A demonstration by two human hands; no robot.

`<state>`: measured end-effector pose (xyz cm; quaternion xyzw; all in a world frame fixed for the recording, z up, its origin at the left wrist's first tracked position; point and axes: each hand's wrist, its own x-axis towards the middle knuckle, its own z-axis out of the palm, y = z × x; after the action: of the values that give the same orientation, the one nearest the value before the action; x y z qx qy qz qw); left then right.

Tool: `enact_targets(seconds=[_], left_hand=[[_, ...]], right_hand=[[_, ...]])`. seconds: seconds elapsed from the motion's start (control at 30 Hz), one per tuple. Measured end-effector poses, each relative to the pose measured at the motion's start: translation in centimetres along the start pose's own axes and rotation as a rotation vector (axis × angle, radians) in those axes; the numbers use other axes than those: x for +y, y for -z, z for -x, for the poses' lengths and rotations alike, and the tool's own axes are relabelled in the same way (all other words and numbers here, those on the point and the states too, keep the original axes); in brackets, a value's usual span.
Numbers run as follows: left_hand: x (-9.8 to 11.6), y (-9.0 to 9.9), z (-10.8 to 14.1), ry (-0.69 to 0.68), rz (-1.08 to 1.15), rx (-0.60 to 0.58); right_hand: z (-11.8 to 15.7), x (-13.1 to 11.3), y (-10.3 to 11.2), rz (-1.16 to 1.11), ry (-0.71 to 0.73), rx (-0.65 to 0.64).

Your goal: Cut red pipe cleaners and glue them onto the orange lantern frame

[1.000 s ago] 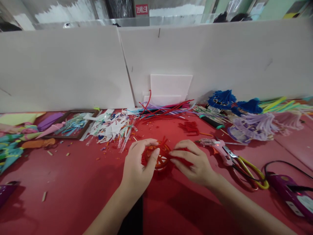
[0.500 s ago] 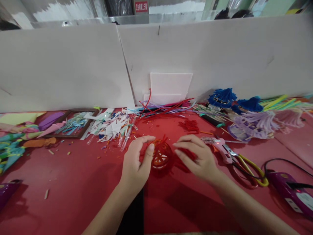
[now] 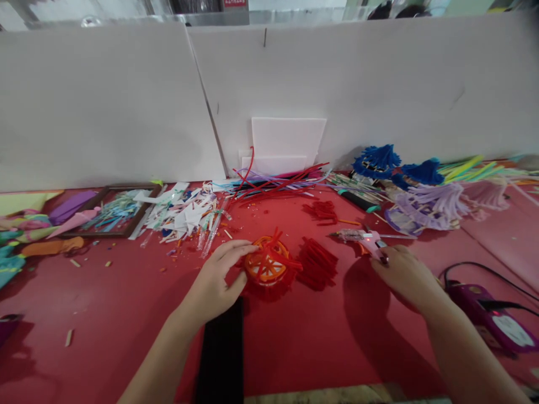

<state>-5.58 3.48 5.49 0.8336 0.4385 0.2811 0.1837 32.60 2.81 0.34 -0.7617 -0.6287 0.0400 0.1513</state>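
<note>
In the head view, a round orange craft piece (image 3: 266, 274), shaped like a citrus slice with white gaps, lies on the red tabletop. Loose red pipe-cleaner strips (image 3: 275, 249) cross its top. My left hand (image 3: 221, 275) curls at its left rim, fingertips over the edge and thumb beside it. Out to the right, my right hand (image 3: 404, 278) is closed round the handle of a pink hot glue gun (image 3: 371, 242), whose nozzle points left. Between the two hands lies a bundle of short red pipe-cleaner pieces (image 3: 318, 264).
White scraps (image 3: 189, 213) and a brown frame (image 3: 122, 231) lie left. Long red strips (image 3: 282, 185) run along the white partition (image 3: 328, 73). Blue (image 3: 377, 163) and lilac fringed pieces (image 3: 429, 205) sit right, near a purple power box (image 3: 490, 322) with a black cord.
My right hand has moved right, from beside the orange piece to the glue gun's handle. My left hand stays at the piece's left rim. The view has shifted slightly.
</note>
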Motion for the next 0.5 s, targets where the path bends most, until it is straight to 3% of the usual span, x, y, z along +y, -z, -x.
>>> enact_targets(seconds=[0.23,0.5], left_hand=[[1.7,-0.8,1.1,-0.007,-0.165,0.113],[4.2,-1.6,2.1,-0.032,-0.389,0.253]], right_hand=[[-0.6,0.4,-1.0,-0.109,-0.15,-0.033],[0.9,-2.4,0.6,-0.506,-0.091,0.08]])
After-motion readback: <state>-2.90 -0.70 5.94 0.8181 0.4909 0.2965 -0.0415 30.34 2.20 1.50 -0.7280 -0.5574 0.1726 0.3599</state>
